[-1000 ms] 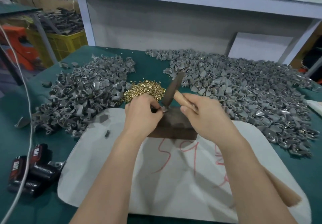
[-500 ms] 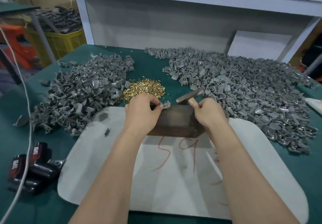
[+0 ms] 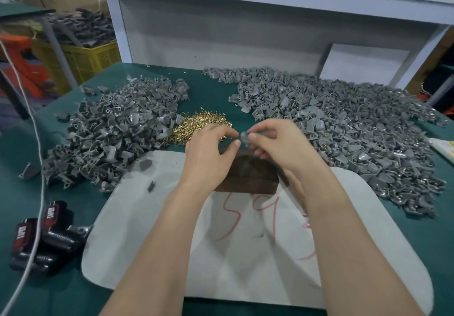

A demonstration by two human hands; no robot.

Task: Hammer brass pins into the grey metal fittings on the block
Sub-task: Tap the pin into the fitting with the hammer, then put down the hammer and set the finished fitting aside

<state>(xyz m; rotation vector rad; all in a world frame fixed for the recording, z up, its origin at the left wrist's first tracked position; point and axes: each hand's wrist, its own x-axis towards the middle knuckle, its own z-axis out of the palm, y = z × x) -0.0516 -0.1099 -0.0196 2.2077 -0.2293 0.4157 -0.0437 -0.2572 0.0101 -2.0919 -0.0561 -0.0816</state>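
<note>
Head-worn view, looking forward and down — close over green table [image 3: 73, 296]

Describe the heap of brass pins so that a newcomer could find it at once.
On the green table lie a left heap of grey fittings and a larger right heap. In the gap between them, just beyond the left hand, sits the small heap of brass pins. It alone shines gold among dull grey.

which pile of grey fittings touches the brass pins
The smaller left pile, whose edge meets the brass pins; the bigger right pile lies apart across bare green table.
</note>
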